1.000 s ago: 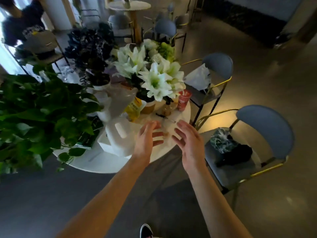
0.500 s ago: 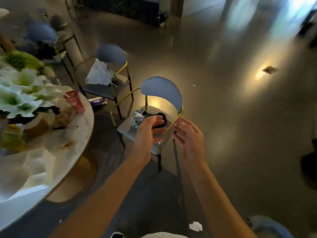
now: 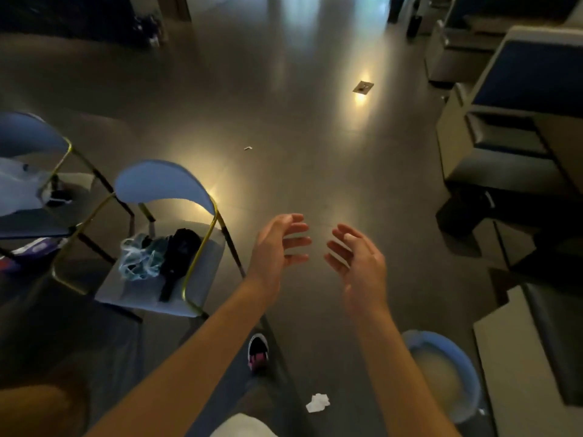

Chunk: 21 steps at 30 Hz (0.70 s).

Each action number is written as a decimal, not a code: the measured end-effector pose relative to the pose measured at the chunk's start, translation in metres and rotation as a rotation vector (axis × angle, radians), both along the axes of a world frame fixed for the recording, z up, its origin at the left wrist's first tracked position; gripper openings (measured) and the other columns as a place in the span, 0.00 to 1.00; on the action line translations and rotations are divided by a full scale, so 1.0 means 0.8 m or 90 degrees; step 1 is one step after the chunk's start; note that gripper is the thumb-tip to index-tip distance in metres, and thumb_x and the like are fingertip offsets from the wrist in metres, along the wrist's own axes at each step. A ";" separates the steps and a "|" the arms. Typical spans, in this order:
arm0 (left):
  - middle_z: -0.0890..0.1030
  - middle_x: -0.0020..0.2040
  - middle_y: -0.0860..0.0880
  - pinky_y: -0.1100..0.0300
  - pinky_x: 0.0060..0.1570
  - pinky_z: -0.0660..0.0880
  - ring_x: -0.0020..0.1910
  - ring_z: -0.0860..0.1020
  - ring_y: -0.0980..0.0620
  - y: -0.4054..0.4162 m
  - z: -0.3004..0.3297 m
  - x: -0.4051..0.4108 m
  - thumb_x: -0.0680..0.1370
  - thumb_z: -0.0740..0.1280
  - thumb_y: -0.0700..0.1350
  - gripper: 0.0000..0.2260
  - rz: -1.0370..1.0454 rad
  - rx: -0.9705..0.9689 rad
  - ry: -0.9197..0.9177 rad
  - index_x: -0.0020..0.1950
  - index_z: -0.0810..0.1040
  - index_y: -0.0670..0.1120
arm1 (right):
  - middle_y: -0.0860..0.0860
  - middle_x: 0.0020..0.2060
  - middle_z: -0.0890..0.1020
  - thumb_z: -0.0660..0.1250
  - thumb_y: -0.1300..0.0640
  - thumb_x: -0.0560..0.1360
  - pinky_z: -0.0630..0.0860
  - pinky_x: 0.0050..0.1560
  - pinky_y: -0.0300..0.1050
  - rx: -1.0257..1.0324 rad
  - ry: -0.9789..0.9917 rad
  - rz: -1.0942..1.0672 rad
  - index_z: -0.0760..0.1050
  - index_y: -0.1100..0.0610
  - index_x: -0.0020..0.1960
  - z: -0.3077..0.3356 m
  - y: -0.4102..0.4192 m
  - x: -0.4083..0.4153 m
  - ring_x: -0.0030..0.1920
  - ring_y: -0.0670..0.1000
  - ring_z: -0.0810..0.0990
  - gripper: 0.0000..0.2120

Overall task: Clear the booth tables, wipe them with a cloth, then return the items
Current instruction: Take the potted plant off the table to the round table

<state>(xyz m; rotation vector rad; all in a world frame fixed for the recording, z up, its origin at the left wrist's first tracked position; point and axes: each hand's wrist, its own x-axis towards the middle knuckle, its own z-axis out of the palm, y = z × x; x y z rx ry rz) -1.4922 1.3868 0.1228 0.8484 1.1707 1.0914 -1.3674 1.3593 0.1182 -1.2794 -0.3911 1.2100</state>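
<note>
Both hands are held out empty over the floor, left hand (image 3: 277, 247) and right hand (image 3: 358, 263), fingers loosely spread, nothing gripped. No booth table is clearly made out; booth seating (image 3: 517, 127) is seen at the right. Biggest hazard first: the near chair (image 3: 164, 190), just beside the left arm, could be clipped. Next, the bin (image 3: 454, 351) by the right forearm could be knocked. Smallest, the crumpled tissue (image 3: 318, 402) could be slipped on underfoot. No cloth is identified for certain.
</note>
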 end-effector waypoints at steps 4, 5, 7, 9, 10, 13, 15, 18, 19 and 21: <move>0.83 0.56 0.42 0.50 0.46 0.80 0.51 0.82 0.46 0.072 -0.015 0.041 0.86 0.55 0.48 0.15 -0.047 0.000 0.012 0.58 0.79 0.44 | 0.58 0.56 0.83 0.60 0.64 0.82 0.79 0.55 0.51 -0.017 -0.003 -0.039 0.80 0.59 0.56 -0.007 0.057 0.032 0.51 0.54 0.81 0.11; 0.83 0.55 0.42 0.51 0.46 0.79 0.50 0.82 0.46 0.107 -0.020 0.056 0.85 0.55 0.48 0.15 -0.066 -0.002 0.006 0.58 0.79 0.44 | 0.58 0.57 0.83 0.60 0.64 0.82 0.79 0.56 0.52 -0.017 -0.010 -0.052 0.80 0.59 0.57 -0.010 0.088 0.046 0.51 0.54 0.81 0.11; 0.83 0.54 0.42 0.51 0.44 0.79 0.49 0.82 0.46 0.151 -0.024 0.072 0.85 0.55 0.47 0.15 -0.078 -0.004 -0.008 0.58 0.79 0.43 | 0.58 0.57 0.83 0.60 0.63 0.82 0.79 0.55 0.51 -0.017 -0.025 -0.065 0.80 0.59 0.57 -0.010 0.126 0.059 0.51 0.54 0.81 0.11; 0.83 0.52 0.43 0.52 0.44 0.78 0.48 0.82 0.46 0.204 -0.023 0.087 0.85 0.55 0.47 0.15 -0.096 -0.008 -0.022 0.57 0.79 0.43 | 0.58 0.57 0.83 0.60 0.63 0.82 0.80 0.52 0.47 -0.017 -0.040 -0.079 0.80 0.58 0.56 -0.007 0.175 0.074 0.52 0.54 0.81 0.10; 0.83 0.52 0.44 0.53 0.43 0.78 0.48 0.82 0.46 0.241 -0.022 0.097 0.85 0.55 0.47 0.15 -0.112 -0.005 -0.025 0.57 0.80 0.44 | 0.57 0.56 0.83 0.60 0.62 0.82 0.80 0.51 0.46 -0.015 -0.048 -0.082 0.80 0.58 0.56 -0.003 0.210 0.083 0.52 0.53 0.81 0.10; 0.84 0.52 0.45 0.54 0.43 0.79 0.49 0.83 0.46 0.332 -0.007 0.119 0.85 0.55 0.48 0.14 -0.142 0.013 -0.016 0.56 0.80 0.46 | 0.54 0.54 0.84 0.61 0.60 0.82 0.81 0.50 0.44 -0.007 -0.070 -0.090 0.80 0.56 0.56 0.013 0.302 0.102 0.54 0.53 0.83 0.09; 0.84 0.52 0.45 0.53 0.43 0.79 0.48 0.83 0.47 0.397 0.007 0.133 0.84 0.56 0.50 0.14 -0.157 0.032 -0.019 0.55 0.80 0.47 | 0.53 0.54 0.84 0.61 0.60 0.82 0.82 0.50 0.44 0.016 -0.071 -0.094 0.80 0.55 0.56 0.028 0.366 0.115 0.55 0.53 0.83 0.09; 0.84 0.51 0.46 0.56 0.41 0.79 0.47 0.84 0.49 0.478 0.021 0.159 0.78 0.59 0.55 0.16 -0.181 0.040 -0.001 0.55 0.80 0.48 | 0.55 0.54 0.84 0.60 0.61 0.82 0.82 0.51 0.46 0.019 -0.056 -0.128 0.80 0.55 0.54 0.043 0.438 0.138 0.53 0.53 0.84 0.10; 0.84 0.51 0.46 0.56 0.40 0.79 0.47 0.84 0.49 0.504 0.025 0.172 0.80 0.58 0.54 0.16 -0.189 0.040 -0.001 0.55 0.80 0.47 | 0.56 0.55 0.83 0.60 0.61 0.82 0.82 0.52 0.47 0.018 -0.044 -0.141 0.80 0.55 0.54 0.046 0.461 0.150 0.52 0.53 0.83 0.10; 0.84 0.50 0.46 0.55 0.41 0.78 0.46 0.84 0.48 0.543 0.027 0.196 0.84 0.56 0.51 0.15 -0.203 0.033 0.001 0.55 0.80 0.47 | 0.57 0.56 0.83 0.60 0.61 0.83 0.81 0.54 0.49 0.009 -0.034 -0.154 0.79 0.56 0.55 0.049 0.492 0.170 0.53 0.54 0.83 0.10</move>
